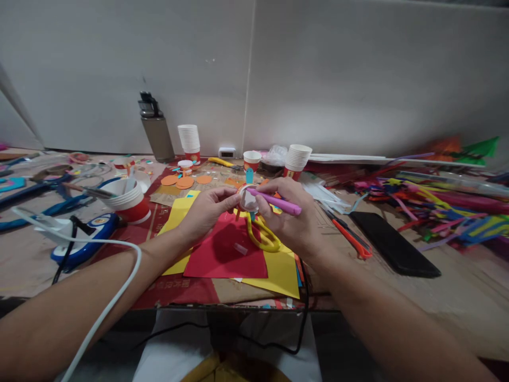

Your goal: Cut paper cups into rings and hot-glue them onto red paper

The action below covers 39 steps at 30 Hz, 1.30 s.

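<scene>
My left hand [210, 207] grips a small paper cup [249, 200] by its left side, between thumb and fingers. The cup's round white end faces me, with a blue strip [249, 176] standing up beyond it and orange pieces partly hidden beside it. In my right hand [296, 215] is a purple marker [280, 202], its tip end at the cup's edge. Below the hands lie yellow-handled scissors [267, 243], a red sheet of paper [222, 260] and yellow paper [274, 281] under it.
Orange paper discs [185, 182] lie behind my left hand. Stacked cups [188, 139] and a bottle [157, 132] stand by the wall. At left are paper cups with brushes [133, 204] and a white cable [119, 289]. A black phone [393, 244] and pipe cleaners [445, 207] lie right.
</scene>
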Tool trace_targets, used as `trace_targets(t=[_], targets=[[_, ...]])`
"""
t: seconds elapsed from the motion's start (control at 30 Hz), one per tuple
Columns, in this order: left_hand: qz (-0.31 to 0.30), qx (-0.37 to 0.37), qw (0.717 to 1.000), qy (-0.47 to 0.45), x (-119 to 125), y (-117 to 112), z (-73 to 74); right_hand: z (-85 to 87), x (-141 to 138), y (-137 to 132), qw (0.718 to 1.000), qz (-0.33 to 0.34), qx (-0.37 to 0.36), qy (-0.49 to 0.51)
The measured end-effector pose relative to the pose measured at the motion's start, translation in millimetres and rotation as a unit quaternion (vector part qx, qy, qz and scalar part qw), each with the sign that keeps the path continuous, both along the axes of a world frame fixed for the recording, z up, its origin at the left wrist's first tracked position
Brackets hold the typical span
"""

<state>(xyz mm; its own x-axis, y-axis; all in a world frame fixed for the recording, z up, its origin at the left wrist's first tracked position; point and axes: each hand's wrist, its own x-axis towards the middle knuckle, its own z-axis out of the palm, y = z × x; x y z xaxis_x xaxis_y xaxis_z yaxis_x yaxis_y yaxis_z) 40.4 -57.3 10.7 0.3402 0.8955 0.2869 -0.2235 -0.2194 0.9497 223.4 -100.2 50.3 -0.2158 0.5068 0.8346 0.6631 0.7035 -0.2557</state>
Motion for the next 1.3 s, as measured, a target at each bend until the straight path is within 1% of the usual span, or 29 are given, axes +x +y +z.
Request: trace_targets(t=[0.17,0.37,0.53,0.63,0.7,0.87,1.1,1.3], targets=[[-0.007,-0.001,1.000,0.007,0.0,-1.8,2.8,-0.9,0.0,0.1,1.000,0.013,0.014,-0.007],[-0.008,-0.016,1.000,-0.009,1.8,-1.7,2.0,-1.4,-0.2,0.8,0.999,0.032,0.002,-0.011],[-0.010,-0.071,0.995,-0.066,1.4,2.5,1.4,2.6,4.1,0.8,0.997,0.027,-0.040,0.068],[0.000,-0.101,0.989,-0.105,-0.1,4.5,1.5,3.8,7.5,2.8,0.990,0.024,-0.062,0.122],[0.011,-0.106,0.987,-0.123,-0.5,5.2,1.6,3.4,8.4,4.4,0.988,0.023,-0.068,0.139],[0.025,-0.102,0.985,-0.140,0.3,5.3,3.4,1.0,6.7,6.2,0.990,0.039,-0.070,0.112],[0.026,-0.103,0.985,-0.136,0.3,3.8,3.9,-1.4,5.9,9.3,0.985,0.051,-0.087,0.143],[0.020,-0.105,0.985,-0.137,0.4,2.5,3.4,-4.9,4.3,8.7,0.993,0.041,-0.070,0.091]])
